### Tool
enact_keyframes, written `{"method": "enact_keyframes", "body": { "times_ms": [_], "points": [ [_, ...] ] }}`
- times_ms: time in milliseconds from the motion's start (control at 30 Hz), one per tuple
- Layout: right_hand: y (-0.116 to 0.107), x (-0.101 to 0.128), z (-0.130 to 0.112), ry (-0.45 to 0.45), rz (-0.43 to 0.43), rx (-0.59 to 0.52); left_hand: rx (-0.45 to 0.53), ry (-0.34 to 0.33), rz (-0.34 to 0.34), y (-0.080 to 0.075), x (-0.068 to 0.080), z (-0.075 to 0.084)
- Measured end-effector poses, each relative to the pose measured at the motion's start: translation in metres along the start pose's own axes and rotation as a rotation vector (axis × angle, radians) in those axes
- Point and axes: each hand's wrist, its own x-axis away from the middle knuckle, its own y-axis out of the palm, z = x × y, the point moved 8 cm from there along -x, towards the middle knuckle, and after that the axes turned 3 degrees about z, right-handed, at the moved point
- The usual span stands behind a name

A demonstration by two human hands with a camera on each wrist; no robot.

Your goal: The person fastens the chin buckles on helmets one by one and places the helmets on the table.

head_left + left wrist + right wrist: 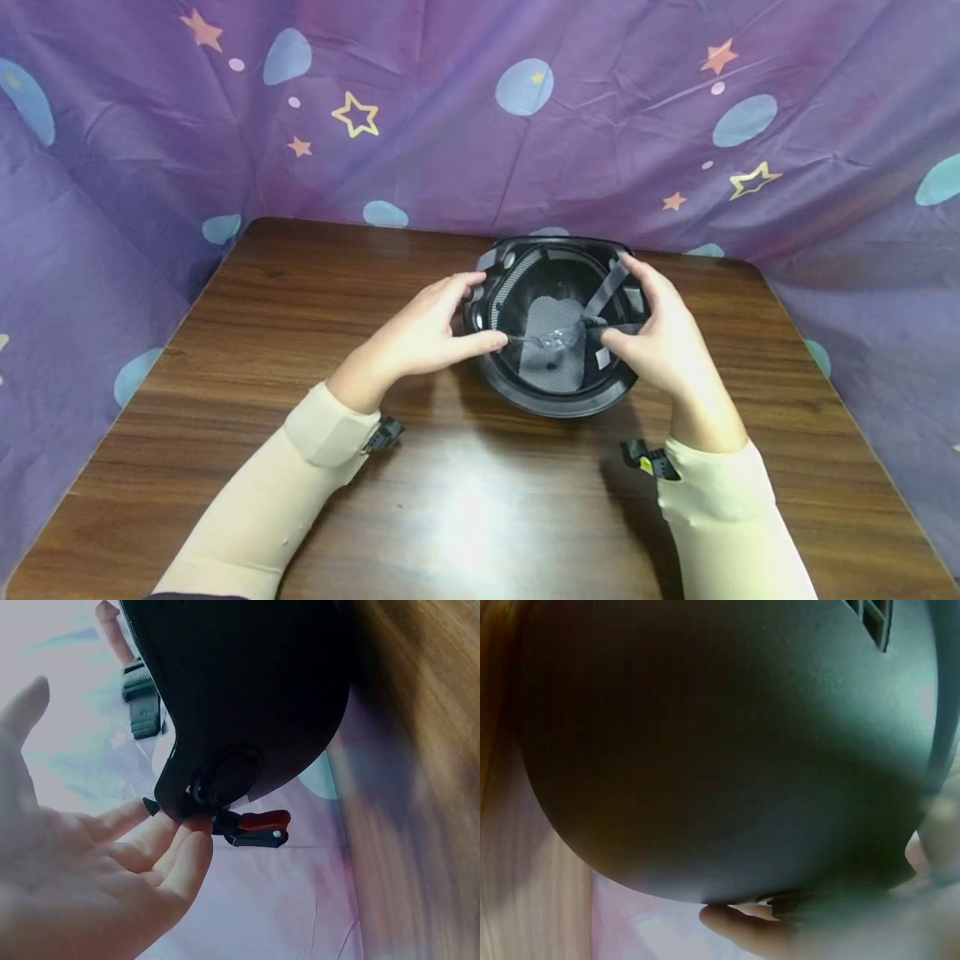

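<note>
A black helmet (495,367) lies upside down on the table, its opening facing up. A grey mesh pad (551,358) lines its inside, and dark straps (606,290) with a clear buckle piece (558,339) cross the opening. At the left rim is my left hand (427,329), its fingers bent against the shell's edge, its thumb stretched over the opening toward a strap. My right hand (667,333) grips the right side, thumb over the inside and fingers on the outer rim. In the left wrist view a black buckle (142,701) hangs by the rim.
The brown wooden table (300,258) extends around the helmet. A purple curtain (450,50) with stars and dots hangs behind it and at both sides. Small black devices (384,435) sit at both wrists. A red and black piece (262,823) shows beyond my left fingertips.
</note>
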Motion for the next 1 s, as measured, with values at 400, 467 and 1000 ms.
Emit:
{"method": "enact_keyframes", "body": {
  "times_ms": [400,467,1000],
  "points": [
    [-0.002,0.004,-0.003,0.027,0.12,0.22,0.132,0.047,-0.001,-0.002,-0.002,0.003],
    [-0.002,0.008,-0.013,-0.045,0.189,0.262,0.144,0.069,0.001,-0.002,-0.002,0.006],
    [0.094,0.029,-0.039,-0.381,-0.41,0.294,0.294,0.146,0.031,-0.001,-0.005,0.001]
  ]
}}
